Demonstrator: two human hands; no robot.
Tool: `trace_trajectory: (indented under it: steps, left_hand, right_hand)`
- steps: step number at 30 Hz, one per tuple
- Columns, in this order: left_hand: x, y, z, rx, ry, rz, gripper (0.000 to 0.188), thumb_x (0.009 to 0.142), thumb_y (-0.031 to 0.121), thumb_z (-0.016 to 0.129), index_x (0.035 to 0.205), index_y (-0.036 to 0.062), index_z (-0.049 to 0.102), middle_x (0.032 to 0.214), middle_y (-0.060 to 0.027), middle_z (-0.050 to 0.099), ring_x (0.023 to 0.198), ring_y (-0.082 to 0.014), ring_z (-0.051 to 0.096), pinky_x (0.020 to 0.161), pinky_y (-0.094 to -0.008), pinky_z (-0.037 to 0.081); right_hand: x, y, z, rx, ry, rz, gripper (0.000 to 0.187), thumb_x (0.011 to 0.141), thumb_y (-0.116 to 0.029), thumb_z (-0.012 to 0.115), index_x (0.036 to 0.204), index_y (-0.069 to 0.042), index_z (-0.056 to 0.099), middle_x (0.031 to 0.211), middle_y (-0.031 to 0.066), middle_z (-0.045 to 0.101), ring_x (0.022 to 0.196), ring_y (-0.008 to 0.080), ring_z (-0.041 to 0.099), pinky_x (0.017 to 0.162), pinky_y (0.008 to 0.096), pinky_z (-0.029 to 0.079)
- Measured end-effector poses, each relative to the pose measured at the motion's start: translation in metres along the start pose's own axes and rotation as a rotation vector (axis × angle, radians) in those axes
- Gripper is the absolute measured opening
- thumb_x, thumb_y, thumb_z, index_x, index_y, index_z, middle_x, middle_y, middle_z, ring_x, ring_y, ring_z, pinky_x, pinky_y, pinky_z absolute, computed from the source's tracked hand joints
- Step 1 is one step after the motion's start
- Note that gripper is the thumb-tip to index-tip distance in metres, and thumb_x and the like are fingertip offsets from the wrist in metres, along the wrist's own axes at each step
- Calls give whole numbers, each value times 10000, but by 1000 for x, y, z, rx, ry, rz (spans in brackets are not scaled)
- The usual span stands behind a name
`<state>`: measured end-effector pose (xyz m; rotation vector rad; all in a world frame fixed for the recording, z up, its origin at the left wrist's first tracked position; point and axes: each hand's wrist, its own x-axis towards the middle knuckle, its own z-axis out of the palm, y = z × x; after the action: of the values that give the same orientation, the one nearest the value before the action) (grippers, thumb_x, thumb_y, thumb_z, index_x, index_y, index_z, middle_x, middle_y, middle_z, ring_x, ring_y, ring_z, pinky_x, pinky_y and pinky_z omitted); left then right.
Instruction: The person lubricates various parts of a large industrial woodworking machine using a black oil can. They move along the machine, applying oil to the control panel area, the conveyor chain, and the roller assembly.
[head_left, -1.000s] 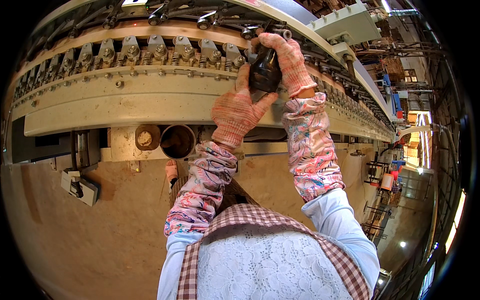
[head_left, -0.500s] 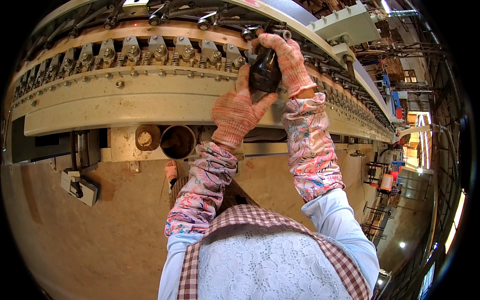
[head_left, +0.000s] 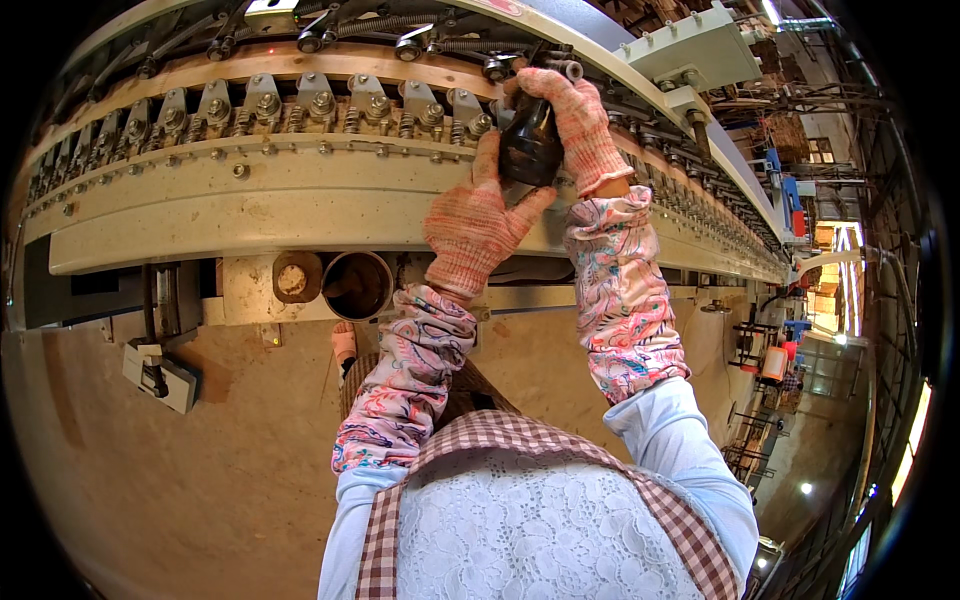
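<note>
My right hand (head_left: 575,115), in a pinkish-orange knitted glove, is closed round the upper part of a dark, glossy, bottle-shaped thing (head_left: 531,145). It is held against the machine's row of springs and bolts. Its exact kind does not show, as the fingers cover its top. My left hand (head_left: 475,225), in a matching glove, lies on the machine's pale front beam (head_left: 300,210). Its fingers stretch up along the left side of the dark thing, and its thumb is spread out below it.
A long row of metal brackets with bolts and springs (head_left: 320,100) runs along the machine, with a wooden strip (head_left: 370,65) behind. Below the beam, a tin of brown stuff (head_left: 357,285) stands beside a round brown container (head_left: 297,277). A foot pedal (head_left: 160,378) is at lower left.
</note>
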<state>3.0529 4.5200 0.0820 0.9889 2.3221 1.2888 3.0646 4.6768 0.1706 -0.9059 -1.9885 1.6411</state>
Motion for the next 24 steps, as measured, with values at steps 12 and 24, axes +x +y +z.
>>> trace_trajectory:
  steps: [12, 24]
  left_hand:
    - [2, -3, 5, -37, 10, 13, 1039, 757, 816, 641, 1537, 183, 371, 688, -159, 688, 632, -356, 703, 533, -469, 535]
    - [2, 1, -2, 18, -48, -27, 1064, 756, 783, 681, 1545, 139, 371, 687, -68, 713, 665, -287, 730, 610, -410, 573]
  right_hand:
    - [-2, -1, 0, 22, 9, 6, 330, 791, -305, 768, 957, -20, 754, 837, 57, 732, 743, 155, 668, 750, 294, 538]
    - [-2, 0, 0, -13, 37, 0, 353, 762, -337, 788, 944, -36, 757, 836, 48, 728, 742, 147, 660, 743, 298, 536]
